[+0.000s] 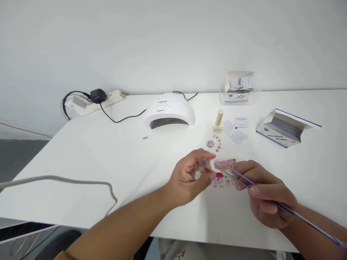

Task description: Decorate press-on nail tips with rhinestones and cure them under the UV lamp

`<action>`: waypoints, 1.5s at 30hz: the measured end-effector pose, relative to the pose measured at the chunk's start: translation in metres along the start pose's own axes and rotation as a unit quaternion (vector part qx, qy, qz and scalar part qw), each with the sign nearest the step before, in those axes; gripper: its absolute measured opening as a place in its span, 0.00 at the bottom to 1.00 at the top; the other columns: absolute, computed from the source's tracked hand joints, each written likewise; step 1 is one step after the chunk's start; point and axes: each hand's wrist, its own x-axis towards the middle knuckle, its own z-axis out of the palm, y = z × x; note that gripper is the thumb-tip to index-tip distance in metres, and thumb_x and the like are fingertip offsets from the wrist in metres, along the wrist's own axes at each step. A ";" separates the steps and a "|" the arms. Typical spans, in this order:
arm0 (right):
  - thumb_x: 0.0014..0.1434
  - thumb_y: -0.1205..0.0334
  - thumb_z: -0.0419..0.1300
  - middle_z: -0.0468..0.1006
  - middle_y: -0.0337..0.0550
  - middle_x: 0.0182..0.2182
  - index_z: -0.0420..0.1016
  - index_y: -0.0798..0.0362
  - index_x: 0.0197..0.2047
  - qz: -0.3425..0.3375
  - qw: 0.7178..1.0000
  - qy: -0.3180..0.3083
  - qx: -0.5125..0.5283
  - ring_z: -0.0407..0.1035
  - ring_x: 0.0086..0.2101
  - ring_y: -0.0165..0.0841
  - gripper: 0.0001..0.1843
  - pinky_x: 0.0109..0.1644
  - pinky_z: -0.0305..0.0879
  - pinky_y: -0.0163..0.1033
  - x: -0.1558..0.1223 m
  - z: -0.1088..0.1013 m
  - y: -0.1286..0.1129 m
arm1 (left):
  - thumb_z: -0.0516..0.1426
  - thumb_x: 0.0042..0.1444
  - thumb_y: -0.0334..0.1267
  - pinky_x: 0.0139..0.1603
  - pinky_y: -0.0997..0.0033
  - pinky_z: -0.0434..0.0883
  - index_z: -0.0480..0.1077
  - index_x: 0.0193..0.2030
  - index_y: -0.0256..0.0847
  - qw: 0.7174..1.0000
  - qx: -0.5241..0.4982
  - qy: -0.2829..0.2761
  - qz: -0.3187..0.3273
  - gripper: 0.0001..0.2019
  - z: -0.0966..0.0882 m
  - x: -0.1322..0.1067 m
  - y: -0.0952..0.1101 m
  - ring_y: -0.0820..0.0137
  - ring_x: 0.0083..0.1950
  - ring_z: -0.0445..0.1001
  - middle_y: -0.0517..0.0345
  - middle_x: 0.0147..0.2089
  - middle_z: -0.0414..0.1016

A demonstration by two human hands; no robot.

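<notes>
My left hand (pixel 191 177) hovers over the white table (pixel 108 162), fingers curled, thumb and fingertips pinched near a clear nail-tip strip (pixel 225 163) with pink decorated tips. My right hand (pixel 264 196) grips a thin purple brush or dotting tool (pixel 292 212), its tip pointing at the strip. Small pink decorated nail pieces (pixel 222 182) and a bright pink blob (pixel 219 176) lie on the table just under the two hands.
A white nail lamp (pixel 169 112) sits at the back centre, with a power strip (pixel 92 101) left of it. A gold-capped polish bottle (pixel 218 122), small cards (pixel 235 131), an open alcohol-pads box (pixel 284 128) and another box (pixel 239 88) stand behind. A grey cable (pixel 67 179) crosses front left.
</notes>
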 end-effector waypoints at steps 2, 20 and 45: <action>0.64 0.51 0.52 0.77 0.43 0.31 0.70 0.42 0.52 -0.012 1.000 -0.002 0.007 0.73 0.34 0.39 0.16 0.42 0.71 0.55 0.001 0.001 0.000 | 0.57 0.57 0.25 0.27 0.82 0.67 0.69 0.50 0.44 1.000 0.014 -0.016 0.012 0.16 0.000 0.001 0.002 0.77 0.33 0.66 0.60 0.34 0.64; 0.64 0.53 0.51 0.75 0.41 0.26 0.72 0.45 0.51 -0.010 0.999 0.026 0.031 0.69 0.26 0.36 0.15 0.34 0.70 0.50 -0.001 0.002 0.000 | 0.58 0.55 0.23 0.30 0.76 0.70 0.73 0.40 0.40 0.998 0.044 0.007 0.037 0.10 0.002 0.002 0.004 0.75 0.33 0.70 0.57 0.33 0.72; 0.65 0.57 0.49 0.74 0.44 0.26 0.74 0.52 0.48 0.036 0.995 0.054 0.070 0.69 0.29 0.37 0.16 0.37 0.68 0.50 0.012 0.011 -0.008 | 0.58 0.54 0.23 0.31 0.74 0.71 0.70 0.43 0.39 0.993 0.102 0.000 0.065 0.11 0.002 0.002 0.006 0.75 0.32 0.70 0.58 0.31 0.72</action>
